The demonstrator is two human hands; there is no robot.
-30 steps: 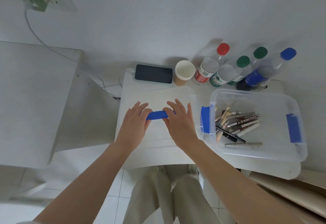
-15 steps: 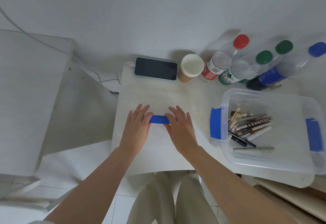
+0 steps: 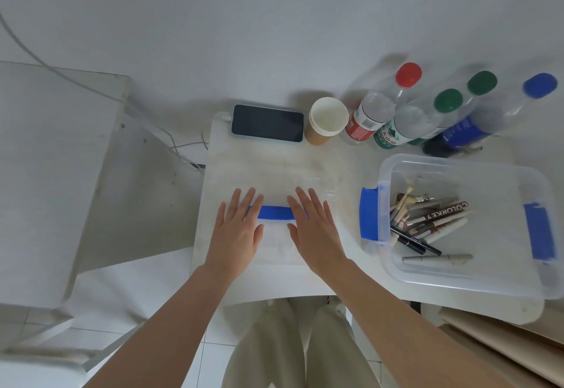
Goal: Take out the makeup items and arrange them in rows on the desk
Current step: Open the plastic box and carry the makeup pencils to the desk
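Clear plastic lid (image 3: pixel 274 235) with a blue handle (image 3: pixel 275 212) lies flat on the desk (image 3: pixel 274 158). Left hand (image 3: pixel 236 235) and right hand (image 3: pixel 316 235) are pressed on it, grip wide, fingers straight. Makeup items (image 3: pixel 427 219) are seen heaped in the open bin (image 3: pixel 457 277) to the right.

Reaching forward with both bare forearms, converging toward the blue handle (image 3: pixel 276 212). Laying the left hand (image 3: pixel 236 229) palm down just left of that handle, fingers straight and slightly spread, fingertips overlapping the handle's left end. Laying the right hand (image 3: pixel 316 229) palm down just right of the handle, fingers straight, covering its right end. Keeping thumbs angled inward, apart from each other, nearer the body than the handle.
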